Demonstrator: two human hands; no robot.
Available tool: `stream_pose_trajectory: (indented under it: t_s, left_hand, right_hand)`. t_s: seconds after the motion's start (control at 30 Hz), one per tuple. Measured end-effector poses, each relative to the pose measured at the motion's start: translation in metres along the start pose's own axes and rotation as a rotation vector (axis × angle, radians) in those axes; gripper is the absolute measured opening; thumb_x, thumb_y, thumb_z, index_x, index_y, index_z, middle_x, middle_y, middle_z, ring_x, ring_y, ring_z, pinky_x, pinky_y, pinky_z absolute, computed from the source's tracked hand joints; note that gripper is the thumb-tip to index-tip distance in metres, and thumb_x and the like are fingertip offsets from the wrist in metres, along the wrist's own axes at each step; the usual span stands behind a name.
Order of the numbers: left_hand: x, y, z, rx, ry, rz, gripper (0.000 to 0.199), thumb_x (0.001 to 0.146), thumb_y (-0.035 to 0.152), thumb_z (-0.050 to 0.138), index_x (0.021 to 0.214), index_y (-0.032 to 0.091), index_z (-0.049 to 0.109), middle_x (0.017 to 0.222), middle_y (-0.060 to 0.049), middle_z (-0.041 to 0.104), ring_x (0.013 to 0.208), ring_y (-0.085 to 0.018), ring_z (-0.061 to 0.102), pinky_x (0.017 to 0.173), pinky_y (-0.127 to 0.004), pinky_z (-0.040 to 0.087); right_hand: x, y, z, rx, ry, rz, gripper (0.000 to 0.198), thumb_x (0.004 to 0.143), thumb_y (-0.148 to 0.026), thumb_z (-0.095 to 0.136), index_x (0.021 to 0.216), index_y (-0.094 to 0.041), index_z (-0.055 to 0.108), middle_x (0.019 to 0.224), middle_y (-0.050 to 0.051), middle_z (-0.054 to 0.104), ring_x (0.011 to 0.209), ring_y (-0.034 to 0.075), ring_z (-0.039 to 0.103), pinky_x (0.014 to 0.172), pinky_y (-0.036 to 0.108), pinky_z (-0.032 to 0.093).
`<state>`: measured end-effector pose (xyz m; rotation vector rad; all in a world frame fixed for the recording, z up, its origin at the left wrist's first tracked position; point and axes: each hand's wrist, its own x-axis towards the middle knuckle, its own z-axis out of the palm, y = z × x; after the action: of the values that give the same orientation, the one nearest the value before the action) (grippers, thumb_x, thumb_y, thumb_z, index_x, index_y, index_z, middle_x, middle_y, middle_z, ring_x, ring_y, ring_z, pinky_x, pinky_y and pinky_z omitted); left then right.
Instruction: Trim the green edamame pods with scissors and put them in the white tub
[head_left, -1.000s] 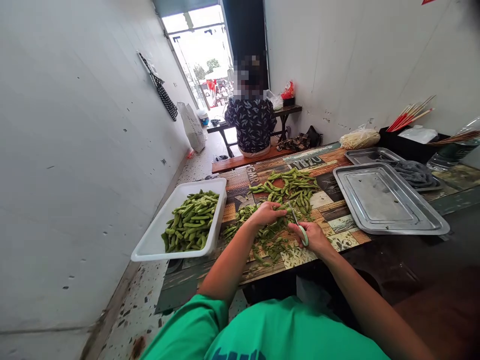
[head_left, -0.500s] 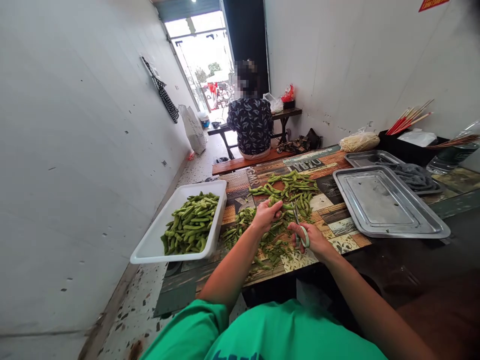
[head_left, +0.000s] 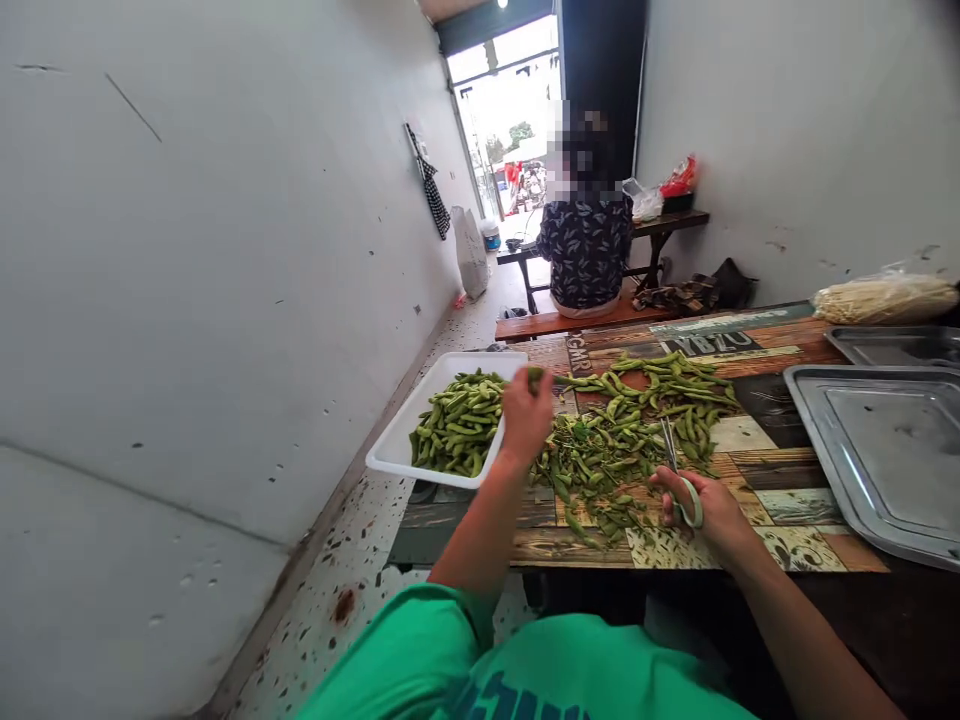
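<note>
My left hand (head_left: 526, 412) is closed around a green edamame pod (head_left: 535, 375), just over the right edge of a white plastic tub (head_left: 390, 467). Inside the tub lies a heap of edamame pods (head_left: 457, 420). Scissors (head_left: 670, 445) with pale green handles are in my right hand (head_left: 701, 508), its fingers through the loops and the blades pointing away from me. Beyond and left of the blades, loose pods (head_left: 652, 385) and trimmed scraps (head_left: 600, 465) are spread over the patterned wooden table (head_left: 592, 548).
Metal trays (head_left: 892, 480) rest on the table's right side, with a bag of skewers (head_left: 885, 298) behind them. Ahead, a person (head_left: 589, 250) sits on a red-brown bench (head_left: 525, 326), facing away. A white wall (head_left: 225, 300) runs along the left.
My left hand has moved left from near the scissors to the tub's edge, carrying a pod. My right hand keeps the scissors. The camera view has turned left.
</note>
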<state>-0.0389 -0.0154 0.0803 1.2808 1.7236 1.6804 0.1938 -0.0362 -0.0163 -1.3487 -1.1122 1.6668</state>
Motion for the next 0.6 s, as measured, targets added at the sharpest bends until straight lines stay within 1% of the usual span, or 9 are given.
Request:
stream_pose_trajectory:
  t_s: [0.03, 0.1, 0.13, 0.2, 0.27, 0.37, 0.5, 0.57, 0.6]
  left_hand:
    - [0.010, 0.005, -0.023, 0.221, 0.161, 0.124, 0.017, 0.085, 0.032, 0.052, 0.092, 0.017, 0.056, 0.085, -0.005, 0.062, 0.077, -0.014, 0.057, 0.071, -0.025, 0.044]
    - [0.029, 0.010, -0.066, 0.593, 0.329, 0.188, 0.024, 0.089, 0.029, 0.042, 0.106, 0.017, 0.055, 0.101, -0.011, 0.062, 0.095, -0.020, 0.057, 0.084, -0.032, 0.043]
    - [0.037, 0.010, -0.083, 0.758, 0.309, 0.154, 0.027, 0.088, 0.027, 0.042, 0.108, 0.016, 0.055, 0.107, -0.014, 0.061, 0.101, -0.023, 0.056, 0.089, -0.036, 0.041]
    - [0.047, 0.004, -0.103, 1.035, 0.112, 0.036, 0.030, 0.083, 0.034, 0.052, 0.105, 0.016, 0.060, 0.115, -0.017, 0.059, 0.114, -0.031, 0.049, 0.096, -0.046, 0.036]
    - [0.048, -0.004, -0.099, 1.164, 0.003, 0.007, 0.033, 0.081, 0.038, 0.054, 0.104, 0.017, 0.063, 0.124, -0.018, 0.056, 0.123, -0.035, 0.041, 0.100, -0.053, 0.030]
    - [0.043, -0.014, -0.052, 1.081, -0.082, 0.217, 0.034, 0.085, 0.030, 0.047, 0.112, 0.016, 0.063, 0.127, -0.015, 0.054, 0.124, -0.028, 0.042, 0.104, -0.047, 0.028]
    - [0.048, -0.033, 0.051, 0.873, -0.550, 0.488, 0.036, 0.083, 0.013, 0.044, 0.111, 0.020, 0.065, 0.119, -0.010, 0.060, 0.112, -0.020, 0.052, 0.100, -0.030, 0.036]
    - [0.057, -0.045, 0.095, 0.861, -0.718, 0.543, 0.035, 0.082, 0.011, 0.046, 0.108, 0.021, 0.066, 0.116, -0.010, 0.061, 0.114, -0.020, 0.050, 0.100, -0.030, 0.034]
    - [0.062, -0.051, 0.111, 0.891, -0.772, 0.517, 0.034, 0.082, 0.011, 0.046, 0.107, 0.020, 0.067, 0.115, -0.011, 0.062, 0.114, -0.021, 0.050, 0.100, -0.031, 0.034]
  right_hand:
    - [0.000, 0.000, -0.001, 0.002, -0.011, -0.003, 0.045, 0.064, -0.059, 0.069, 0.078, -0.017, 0.061, 0.050, -0.003, 0.054, 0.039, 0.011, 0.050, 0.031, 0.019, 0.027]
    - [0.000, 0.000, -0.001, 0.013, -0.026, -0.009, 0.045, 0.063, -0.059, 0.069, 0.078, -0.017, 0.060, 0.051, -0.003, 0.054, 0.040, 0.011, 0.050, 0.031, 0.019, 0.027]
    - [-0.001, 0.001, -0.001, 0.019, -0.030, -0.011, 0.046, 0.062, -0.059, 0.070, 0.077, -0.017, 0.060, 0.051, -0.003, 0.054, 0.040, 0.011, 0.051, 0.030, 0.019, 0.027]
    - [-0.001, 0.001, 0.001, 0.031, -0.034, -0.016, 0.046, 0.062, -0.060, 0.070, 0.075, -0.017, 0.058, 0.051, -0.004, 0.054, 0.040, 0.010, 0.050, 0.030, 0.019, 0.027]
    - [0.000, 0.003, 0.002, 0.036, -0.032, -0.023, 0.046, 0.062, -0.060, 0.069, 0.074, -0.017, 0.057, 0.050, -0.004, 0.054, 0.039, 0.010, 0.050, 0.030, 0.018, 0.026]
    - [0.002, 0.007, 0.003, 0.051, -0.021, -0.029, 0.046, 0.063, -0.059, 0.069, 0.074, -0.017, 0.056, 0.050, -0.004, 0.053, 0.038, 0.010, 0.049, 0.030, 0.019, 0.024]
    - [0.002, 0.013, 0.001, 0.060, -0.023, -0.025, 0.045, 0.064, -0.059, 0.068, 0.078, -0.018, 0.058, 0.050, -0.003, 0.053, 0.038, 0.011, 0.049, 0.030, 0.020, 0.025]
    - [-0.001, 0.015, -0.001, 0.047, -0.020, -0.026, 0.045, 0.064, -0.060, 0.066, 0.077, -0.018, 0.057, 0.048, -0.004, 0.052, 0.036, 0.011, 0.047, 0.031, 0.021, 0.025]
    - [-0.003, 0.015, -0.003, 0.042, 0.007, -0.020, 0.046, 0.062, -0.062, 0.066, 0.073, -0.019, 0.056, 0.045, -0.004, 0.050, 0.035, 0.011, 0.045, 0.030, 0.021, 0.024]
